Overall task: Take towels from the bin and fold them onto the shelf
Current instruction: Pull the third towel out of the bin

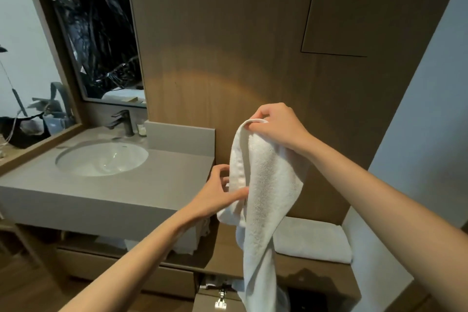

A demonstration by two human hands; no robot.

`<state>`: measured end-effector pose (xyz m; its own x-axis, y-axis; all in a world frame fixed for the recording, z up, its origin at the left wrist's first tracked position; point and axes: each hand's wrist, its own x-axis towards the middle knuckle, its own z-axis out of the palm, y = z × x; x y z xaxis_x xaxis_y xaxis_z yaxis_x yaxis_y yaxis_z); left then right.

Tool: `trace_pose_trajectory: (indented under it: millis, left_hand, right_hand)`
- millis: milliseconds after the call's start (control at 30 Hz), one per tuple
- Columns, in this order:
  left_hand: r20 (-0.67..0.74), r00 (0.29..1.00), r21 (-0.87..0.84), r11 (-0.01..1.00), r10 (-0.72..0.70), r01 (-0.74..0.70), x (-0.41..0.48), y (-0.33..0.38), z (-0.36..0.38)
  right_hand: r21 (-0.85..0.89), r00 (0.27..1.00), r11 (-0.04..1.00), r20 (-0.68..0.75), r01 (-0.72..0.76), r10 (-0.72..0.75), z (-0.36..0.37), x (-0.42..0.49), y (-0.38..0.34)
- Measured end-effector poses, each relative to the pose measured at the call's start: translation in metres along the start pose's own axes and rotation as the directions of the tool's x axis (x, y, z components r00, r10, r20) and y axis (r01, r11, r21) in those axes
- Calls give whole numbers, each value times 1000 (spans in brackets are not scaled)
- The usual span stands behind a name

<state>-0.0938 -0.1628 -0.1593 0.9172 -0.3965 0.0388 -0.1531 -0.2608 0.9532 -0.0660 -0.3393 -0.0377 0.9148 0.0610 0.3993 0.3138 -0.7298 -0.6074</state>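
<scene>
A long white towel (266, 185) hangs in front of the wooden wall. My right hand (278, 126) pinches its top corner up high. My left hand (217, 192) grips the towel's left edge lower down, fingers wrapped around the fabric. The towel's tail drops to the bottom of the view. On the wooden shelf (316, 273) at the lower right lies a folded white towel (311, 240). The bin is not clearly in view; a dark opening (304, 296) shows below the shelf.
A grey vanity counter (164, 180) with a white sink (101, 158) and dark faucet (125, 123) stands at left, under a mirror (96, 33). More white cloth (187, 240) sits beneath the counter. An open cabinet door with a hinge (220, 299) is at the bottom centre.
</scene>
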Motion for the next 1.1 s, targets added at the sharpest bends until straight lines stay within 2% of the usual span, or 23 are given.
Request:
trace_pose_trajectory:
  millis: [67,133,267,433,633,800,900,1100]
  left_hand:
    - [-32,998,75,996,47,-44,9,-6,-14]
    - [-112,987,225,970,119,-92,22,-15,-32]
    - [-201,970,352,934,138,-60,47,-38,-105]
    - [-217,966,330,942,138,-61,64,-47,-208]
    - [-209,949,342,927,234,-154,76,-37,-281]
    - [-253,895,390,885,367,-253,87,-41,-323]
    - [-320,863,429,872,390,-235,98,-48,-346]
    - [-248,890,616,771,382,-159,136,-59,-388]
  right_hand:
    - [36,1000,999,-7,-1,2,7,9,-7]
    - [49,1000,999,-13,5,-4,14,18,-14]
    - [-52,999,998,-41,-26,24,30,37,-20]
    - [-202,992,972,-40,-122,116,59,53,-9]
    - [-332,985,928,-73,-172,157,97,77,-20]
    - [-363,990,923,-103,-125,93,125,109,-46]
    - [-404,992,911,-118,-85,41,137,134,-55]
    - [-508,991,861,-122,-10,-60,174,191,-43]
